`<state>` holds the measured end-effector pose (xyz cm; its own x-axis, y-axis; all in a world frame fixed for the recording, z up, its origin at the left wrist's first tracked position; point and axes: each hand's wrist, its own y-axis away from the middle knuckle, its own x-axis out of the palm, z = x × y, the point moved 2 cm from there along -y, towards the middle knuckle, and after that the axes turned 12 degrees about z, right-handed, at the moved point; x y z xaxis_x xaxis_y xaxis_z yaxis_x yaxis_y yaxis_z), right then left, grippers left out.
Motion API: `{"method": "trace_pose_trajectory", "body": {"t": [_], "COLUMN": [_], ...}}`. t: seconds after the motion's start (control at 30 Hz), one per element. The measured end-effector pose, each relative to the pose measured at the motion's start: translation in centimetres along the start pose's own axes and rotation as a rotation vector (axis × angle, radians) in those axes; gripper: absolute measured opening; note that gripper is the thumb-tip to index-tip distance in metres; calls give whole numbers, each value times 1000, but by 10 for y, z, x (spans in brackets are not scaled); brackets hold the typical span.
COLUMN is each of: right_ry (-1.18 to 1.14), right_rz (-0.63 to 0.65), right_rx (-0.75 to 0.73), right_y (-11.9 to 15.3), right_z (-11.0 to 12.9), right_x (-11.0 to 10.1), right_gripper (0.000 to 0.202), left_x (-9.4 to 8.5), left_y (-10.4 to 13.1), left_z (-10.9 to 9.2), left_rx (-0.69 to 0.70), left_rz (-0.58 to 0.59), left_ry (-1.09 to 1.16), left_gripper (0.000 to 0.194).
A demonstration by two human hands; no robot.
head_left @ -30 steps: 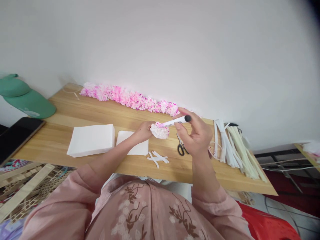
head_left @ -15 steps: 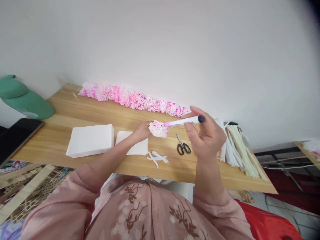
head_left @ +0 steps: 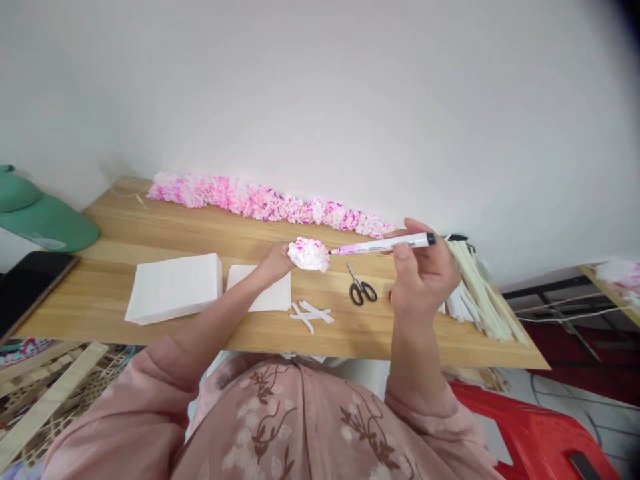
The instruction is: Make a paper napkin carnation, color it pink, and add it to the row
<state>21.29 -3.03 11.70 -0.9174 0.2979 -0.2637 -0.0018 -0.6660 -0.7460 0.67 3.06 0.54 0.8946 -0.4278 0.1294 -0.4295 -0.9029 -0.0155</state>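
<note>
A white paper flower with pink-marked edges is held in my left hand, whose fingers are partly hidden behind it. My right hand grips a white marker with a black end, its tip pointing left at the flower's right edge. Black-handled scissors lie on the wooden table below the marker. Several short white strips rest near the table's front edge. Along the wall runs a row of pink and white paper flowers.
A thick stack of white paper and a thinner one lie on the left. Farther left are a black phone and a green bottle. Long white and cream strips lie at the right end.
My right hand and the marker have moved right, and the marker tip has drawn back from the flower's middle to its right edge. The flower has shifted slightly left and tilted.
</note>
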Motion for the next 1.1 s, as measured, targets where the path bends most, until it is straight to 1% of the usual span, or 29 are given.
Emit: {"method": "trace_pose_trajectory", "body": {"t": [0.1,0.23,0.37,0.47,0.6,0.7,0.87,1.1], "right_ry": [-1,7,10,36,75,95,121,79], "right_rz": [4,37,85,125,157,166,177,200], "right_rx": [8,6,42,41,18,10,0,-23], "right_y": [-1,-2,0,1,-1,-3,-5,-7], "right_z": [1,3,2,1,2,4,6,6], "right_x": [1,3,5,8,16,19,22,24], "right_gripper": [29,29,30,30,29,29,30,31], "left_x": [1,-1,1,3,3,3,1,1], "left_y": [0,-2,-1,1,2,1,-1,0], "left_z": [-2,1,1,-2,-4,-2,4,2], "left_rx": [16,9,27,50,76,92,89,62], "left_rz": [3,-10,29,55,68,66,62,60], "left_ry": [5,7,-26,-59,-73,-76,-72,-60], "left_gripper": [42,44,38,32,33,33,32,32]}}
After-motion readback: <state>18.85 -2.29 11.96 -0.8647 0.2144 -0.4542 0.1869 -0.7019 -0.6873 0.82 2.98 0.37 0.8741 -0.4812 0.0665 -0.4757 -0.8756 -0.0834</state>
